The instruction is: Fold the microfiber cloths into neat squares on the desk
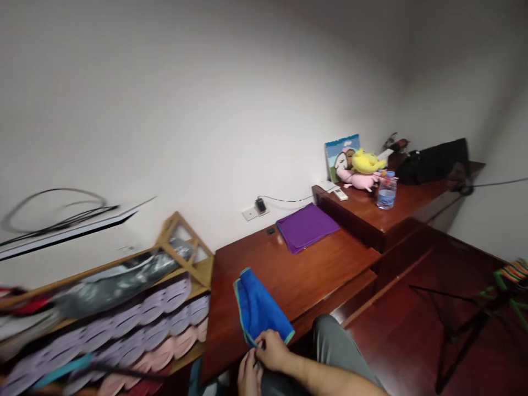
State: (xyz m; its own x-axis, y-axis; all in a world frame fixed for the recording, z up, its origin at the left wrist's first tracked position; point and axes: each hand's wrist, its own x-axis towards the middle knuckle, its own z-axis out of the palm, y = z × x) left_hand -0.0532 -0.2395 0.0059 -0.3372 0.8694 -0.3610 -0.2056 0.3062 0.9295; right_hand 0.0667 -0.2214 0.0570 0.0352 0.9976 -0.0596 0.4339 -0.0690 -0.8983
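A blue cloth with green edging lies at the front of the reddish-brown desk, one end narrowing away from me. At its near edge my right hand is closed, fingers curled on the cloth's border. My left hand is just beside and below it, with its fingers bent close together. Something small and dark shows between the two hands, too blurred to name. What the left fingers hold, if anything, is hidden.
A folded purple cloth lies at the back of the desk. The raised right section holds a water bottle, plush toys and a remote. Left stands a rack of purple and pink slippers. A black tripod stands right.
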